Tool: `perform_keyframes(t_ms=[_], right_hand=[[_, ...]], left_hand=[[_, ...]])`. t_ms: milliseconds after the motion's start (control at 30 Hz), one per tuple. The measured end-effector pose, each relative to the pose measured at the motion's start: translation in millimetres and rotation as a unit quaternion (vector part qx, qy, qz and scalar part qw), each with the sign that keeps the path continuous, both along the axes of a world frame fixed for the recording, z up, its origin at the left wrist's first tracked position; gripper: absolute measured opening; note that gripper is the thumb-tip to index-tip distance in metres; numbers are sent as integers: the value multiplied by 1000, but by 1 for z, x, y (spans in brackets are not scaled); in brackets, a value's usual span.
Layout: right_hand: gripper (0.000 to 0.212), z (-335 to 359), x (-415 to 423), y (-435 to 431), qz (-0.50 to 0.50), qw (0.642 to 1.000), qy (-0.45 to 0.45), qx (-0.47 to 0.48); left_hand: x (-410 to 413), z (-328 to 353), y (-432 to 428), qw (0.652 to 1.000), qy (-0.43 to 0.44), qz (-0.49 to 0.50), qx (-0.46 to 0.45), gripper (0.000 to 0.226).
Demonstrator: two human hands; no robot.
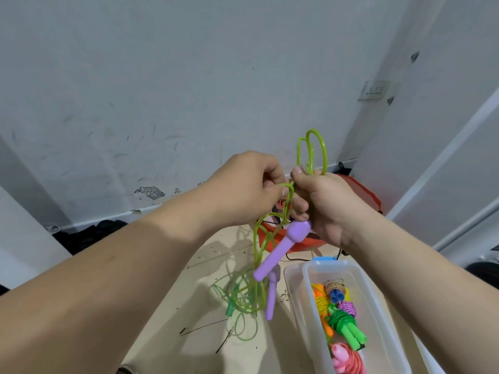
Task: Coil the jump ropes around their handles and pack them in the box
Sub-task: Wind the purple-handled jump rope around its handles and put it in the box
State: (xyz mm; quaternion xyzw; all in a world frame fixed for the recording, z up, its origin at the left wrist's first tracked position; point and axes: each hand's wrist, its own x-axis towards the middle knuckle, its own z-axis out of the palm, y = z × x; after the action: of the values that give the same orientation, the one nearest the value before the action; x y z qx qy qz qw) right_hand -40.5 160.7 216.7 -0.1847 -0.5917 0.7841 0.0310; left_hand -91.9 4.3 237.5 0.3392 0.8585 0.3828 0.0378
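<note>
Green jump rope [325, 153] — purple handle [272, 255]

A translucent yellow-green jump rope [325, 157] with purple handles [276, 253] hangs in loose loops up-left of the clear box [307, 287], which holds several coiled ropes [341, 319].

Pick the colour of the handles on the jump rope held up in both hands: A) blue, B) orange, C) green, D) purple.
D: the handle jutting out below the right hand is purple, and so is its twin dangling lower; only the rope itself is yellow-green.
</note>
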Motion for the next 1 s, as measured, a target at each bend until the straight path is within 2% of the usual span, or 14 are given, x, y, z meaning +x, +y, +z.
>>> perform_keyframes(t_ms=[100, 167, 200, 300, 333, 367, 433, 500, 533, 600, 667, 800, 933, 1000], right_hand=[[18, -6, -4, 7, -76, 997, -26, 16], [19, -11, -7, 12, -114, 992, -50, 24], [20, -13, -7, 14, -136, 989, -61, 21], [31, -13, -8, 24, -200, 977, -77, 8], [30, -11, -7, 25, -206, 976, -73, 0], [30, -8, -6, 24, -198, 978, -68, -11], [29, -1, -4, 18, -147, 987, -53, -40], [24, 5, -3, 7, -78, 994, -38, -65], [22, 8, -2, 1, -46, 996, -29, -73], [19, 13, -2, -6, 2, 996, -10, -83], [17, 18, -2, -10, 22, 995, 3, -101], [16, 26, -1, -8, 19, 992, 9, -122], [25, 19, 2, -2, 30, 998, -23, 59], [21, 12, 7, -4, 81, 989, -19, 124]], left_hand=[[2, 11, -5, 997, 31, -21, -64, 6], [3, 18, -12, 983, 31, -39, -177, 4], [5, 19, -15, 963, 19, -57, -262, 6], [16, 13, -17, 862, -20, -110, -495, 19], [18, 8, -17, 844, -28, -115, -523, 23], [16, 1, -18, 845, -35, -112, -521, 27], [8, -9, -21, 899, -50, -82, -428, 35], [1, -15, -20, 959, -79, -35, -269, 36], [1, -15, -17, 975, -97, -24, -198, 33], [3, -15, -9, 986, -112, -29, -121, 21], [6, -14, -3, 987, -103, -45, -112, 14], [4, -13, -2, 990, -81, -50, -102, 23], [-3, -1, -4, 998, 0, 62, -13, 33], [-3, 8, -4, 991, -31, 105, 79, 37]])
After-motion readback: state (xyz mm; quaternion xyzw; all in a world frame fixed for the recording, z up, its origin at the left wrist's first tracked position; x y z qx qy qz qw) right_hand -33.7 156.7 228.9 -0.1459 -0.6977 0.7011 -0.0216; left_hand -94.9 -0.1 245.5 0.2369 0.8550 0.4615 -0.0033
